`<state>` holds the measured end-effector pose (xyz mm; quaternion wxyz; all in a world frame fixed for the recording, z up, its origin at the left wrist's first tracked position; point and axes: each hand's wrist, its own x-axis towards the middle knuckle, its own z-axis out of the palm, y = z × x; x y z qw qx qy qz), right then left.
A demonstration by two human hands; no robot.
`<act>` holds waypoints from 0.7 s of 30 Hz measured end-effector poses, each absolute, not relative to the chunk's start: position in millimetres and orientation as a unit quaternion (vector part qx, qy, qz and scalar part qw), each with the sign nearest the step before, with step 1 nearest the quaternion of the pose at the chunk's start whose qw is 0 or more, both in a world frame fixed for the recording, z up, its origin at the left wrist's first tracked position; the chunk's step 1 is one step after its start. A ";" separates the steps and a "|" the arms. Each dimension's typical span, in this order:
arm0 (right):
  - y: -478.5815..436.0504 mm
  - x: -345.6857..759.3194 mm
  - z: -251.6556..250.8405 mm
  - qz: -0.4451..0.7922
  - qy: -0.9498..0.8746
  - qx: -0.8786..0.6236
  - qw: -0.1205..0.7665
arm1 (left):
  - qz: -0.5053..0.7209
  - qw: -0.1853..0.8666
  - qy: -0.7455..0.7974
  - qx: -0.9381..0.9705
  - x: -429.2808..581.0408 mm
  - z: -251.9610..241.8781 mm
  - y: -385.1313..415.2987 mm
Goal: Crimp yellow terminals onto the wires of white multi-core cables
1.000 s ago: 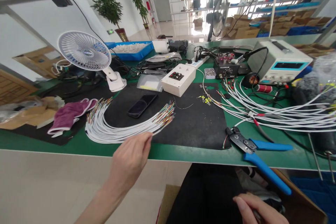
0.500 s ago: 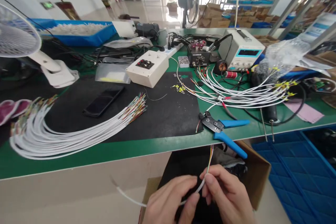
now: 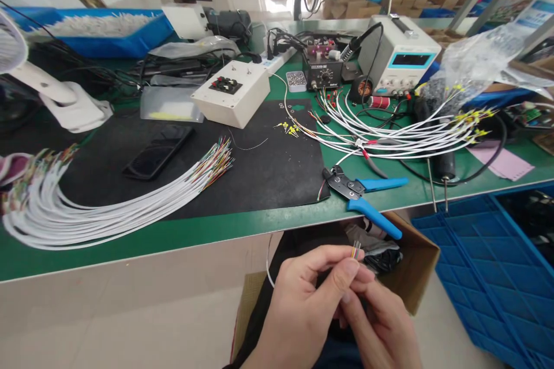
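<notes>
My left hand (image 3: 303, 305) and my right hand (image 3: 381, 328) meet below the bench edge, both pinched on one thin white cable (image 3: 269, 262). Its coloured wire ends (image 3: 355, 250) stick up above my left fingertips. The cable loops down to the left of my left hand. A fanned bundle of white cables (image 3: 99, 207) with coloured tips lies on the black mat (image 3: 277, 176) to the left. Blue-handled crimping pliers (image 3: 361, 199) rest at the bench edge just above my hands.
A phone (image 3: 158, 151), a white switch box (image 3: 231, 101), a soldering station (image 3: 322, 72), a bench power supply (image 3: 400, 63) and another spread of white cables (image 3: 398, 138) sit on the green bench. A cardboard box (image 3: 411, 268) and blue crates (image 3: 489, 277) stand below.
My left hand took one cable from the fanned bundle and brought it down to my lap, where my right hand joined it. The wire ends now stand shorter above my fingers. The view shifted right.
</notes>
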<state>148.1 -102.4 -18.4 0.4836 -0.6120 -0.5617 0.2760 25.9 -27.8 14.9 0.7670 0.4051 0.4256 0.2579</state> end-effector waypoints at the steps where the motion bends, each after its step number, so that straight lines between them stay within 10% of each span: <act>1: -102.5 148.5 -18.8 0.283 -0.561 -0.612 0.480 | 0.260 0.774 0.422 0.394 25.9 14.0 -27.3; 13: -92.4 210.8 -0.3 0.325 -0.594 -0.635 0.371 | 0.332 0.766 0.396 0.381 25.2 13.1 -20.7; 21: 37.9 297.8 17.6 -0.021 -0.637 -0.754 0.159 | 0.347 0.803 0.368 0.315 29.6 12.2 -21.6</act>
